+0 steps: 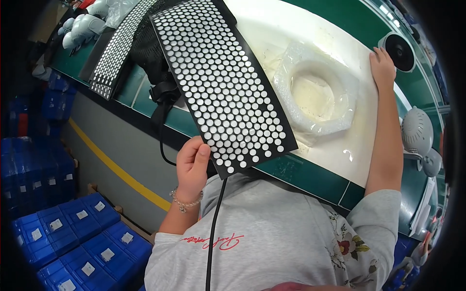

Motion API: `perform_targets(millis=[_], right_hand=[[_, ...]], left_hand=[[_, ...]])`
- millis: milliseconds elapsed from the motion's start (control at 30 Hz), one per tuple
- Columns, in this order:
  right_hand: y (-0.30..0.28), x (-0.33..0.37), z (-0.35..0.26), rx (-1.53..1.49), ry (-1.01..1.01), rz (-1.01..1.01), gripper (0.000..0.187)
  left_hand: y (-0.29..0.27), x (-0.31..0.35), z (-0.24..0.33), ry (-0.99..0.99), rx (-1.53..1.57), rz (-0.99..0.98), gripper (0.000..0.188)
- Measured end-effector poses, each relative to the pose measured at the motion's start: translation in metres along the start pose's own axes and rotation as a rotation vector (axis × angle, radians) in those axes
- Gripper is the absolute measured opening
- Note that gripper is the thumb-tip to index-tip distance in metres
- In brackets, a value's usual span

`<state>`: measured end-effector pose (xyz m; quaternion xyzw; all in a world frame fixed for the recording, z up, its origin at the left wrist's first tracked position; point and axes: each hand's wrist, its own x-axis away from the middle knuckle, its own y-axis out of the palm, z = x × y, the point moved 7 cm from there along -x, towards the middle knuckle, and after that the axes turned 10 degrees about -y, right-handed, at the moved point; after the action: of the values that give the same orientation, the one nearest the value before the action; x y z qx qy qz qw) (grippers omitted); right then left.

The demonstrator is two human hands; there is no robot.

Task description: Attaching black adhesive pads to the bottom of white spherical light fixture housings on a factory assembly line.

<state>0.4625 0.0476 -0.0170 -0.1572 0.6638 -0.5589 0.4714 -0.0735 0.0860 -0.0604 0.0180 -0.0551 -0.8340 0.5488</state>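
My left hand (192,162) pinches the near left corner of a long black sheet (223,89) covered with rows of white round dots. Some dots are gone along its near end. The sheet slants up and away over the bench. At the right, my right hand (383,69) grips the edge of a large white board (366,140), its fingers partly hidden. On that board, right of the sheet, lies a translucent white foam block (347,92) with a round hole, surrounded by a wet-looking sheen. A white device with a black round face (399,52) stands beside my right hand.
Another dotted black strip (115,58) lies at the back left, near white rounded devices (83,31). A black cable (216,228) hangs in front of me. White devices (417,131) stand on the right. Blue boxes (90,233) are stacked at the lower left.
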Motion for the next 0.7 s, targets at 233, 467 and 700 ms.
perform_targets(millis=[233,467,700], right_hand=[[-0.025,0.005,-0.035,-0.173,-0.189,0.139,0.031],[-0.024,0.004,-0.027,-0.232,-0.229,0.18,0.03],[-0.042,0.009,-0.057,-0.378,-0.307,0.193,0.03]], left_hand=[[0.003,0.005,0.004,-0.042,0.035,-0.002,0.016],[0.003,0.008,-0.005,-0.055,0.074,-0.041,0.019],[0.009,0.005,0.007,-0.124,0.198,-0.005,0.033]])
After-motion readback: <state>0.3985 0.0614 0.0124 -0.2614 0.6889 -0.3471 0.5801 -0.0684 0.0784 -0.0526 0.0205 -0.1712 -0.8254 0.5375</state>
